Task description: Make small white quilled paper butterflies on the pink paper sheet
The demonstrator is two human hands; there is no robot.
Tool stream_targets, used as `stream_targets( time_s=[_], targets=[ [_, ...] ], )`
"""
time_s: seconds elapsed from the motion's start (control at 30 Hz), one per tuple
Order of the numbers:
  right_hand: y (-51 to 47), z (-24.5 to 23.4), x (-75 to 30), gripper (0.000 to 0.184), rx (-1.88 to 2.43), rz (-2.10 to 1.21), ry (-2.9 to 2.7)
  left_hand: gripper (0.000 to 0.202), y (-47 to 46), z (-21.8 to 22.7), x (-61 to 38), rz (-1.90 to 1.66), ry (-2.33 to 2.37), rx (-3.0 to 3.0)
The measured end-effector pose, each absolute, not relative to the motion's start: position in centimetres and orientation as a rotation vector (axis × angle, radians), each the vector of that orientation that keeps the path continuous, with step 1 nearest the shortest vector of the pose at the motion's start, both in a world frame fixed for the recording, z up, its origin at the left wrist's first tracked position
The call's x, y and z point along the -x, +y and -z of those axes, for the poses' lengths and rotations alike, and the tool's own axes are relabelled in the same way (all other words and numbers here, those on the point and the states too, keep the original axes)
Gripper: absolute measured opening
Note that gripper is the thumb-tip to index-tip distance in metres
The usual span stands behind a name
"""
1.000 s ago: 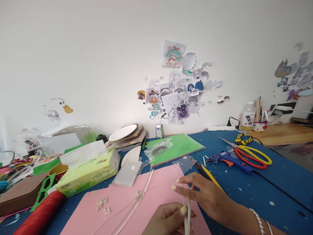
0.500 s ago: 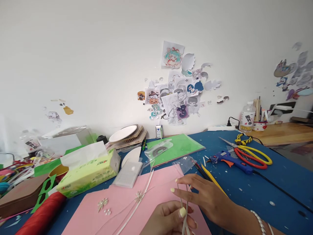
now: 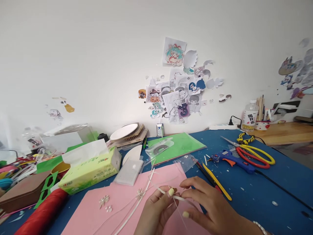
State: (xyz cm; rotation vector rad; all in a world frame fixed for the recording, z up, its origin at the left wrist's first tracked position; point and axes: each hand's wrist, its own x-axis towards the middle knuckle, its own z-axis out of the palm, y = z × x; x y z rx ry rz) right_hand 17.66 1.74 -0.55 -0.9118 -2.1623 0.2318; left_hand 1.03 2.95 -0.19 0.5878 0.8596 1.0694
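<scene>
Look, two hands are working with a thin white strip!

On the far left, a shiny red roll (image 3: 42, 212) lies at 9 o'clock from the left hand (image 3: 157, 209). A green tissue pack (image 3: 90, 173) sits at 10 o'clock from it. A pink sheet (image 3: 85, 210) is spread on the table. On it, a little pearl bow (image 3: 104, 200) is at 9 o'clock from the left hand, and a pearl flower (image 3: 140, 194) is nearer, at 10 o'clock.

The left hand comes up from the bottom and points to 1 o'clock. Its thumb is pressed against its bent pointer finger, and the white strip (image 3: 179, 198) is pinched tight between them, over the pink sheet. A fine thread (image 3: 180, 213) hangs down just beside.

The right hand (image 3: 210, 205) is at 3 o'clock from the left one. Its back is up, its fingers bend toward 10 o'clock, and its thumb sits low, apart from them. The strip runs in by those fingers, but I can't tell if they are gripping it.

A blue glue gun (image 3: 223, 156) is at 1 o'clock from the right hand, and big scissors (image 3: 241, 146) are at 2 o'clock.
</scene>
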Motion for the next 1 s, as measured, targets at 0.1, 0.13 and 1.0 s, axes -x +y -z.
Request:
stream_targets(
  time_s=[0.1, 0.13, 1.0],
  targets=[
    [1.4, 0.7, -17.0, 0.041, 0.955, -0.223, -2.197, 0.023, 2.9, 0.3, -1.1, -1.085, 0.854, -0.584],
    [1.4, 0.8, -16.9, 0.043, 0.977, -0.222, -2.209, 0.023, 2.9, 0.3, -1.1, -1.087, 0.862, -0.586],
    [1.8, 0.6, -17.3, 0.029, 0.915, -1.875, -1.456, 0.017, 3.1, -1.1, -0.4, -1.031, 0.992, -0.938]
  ],
)
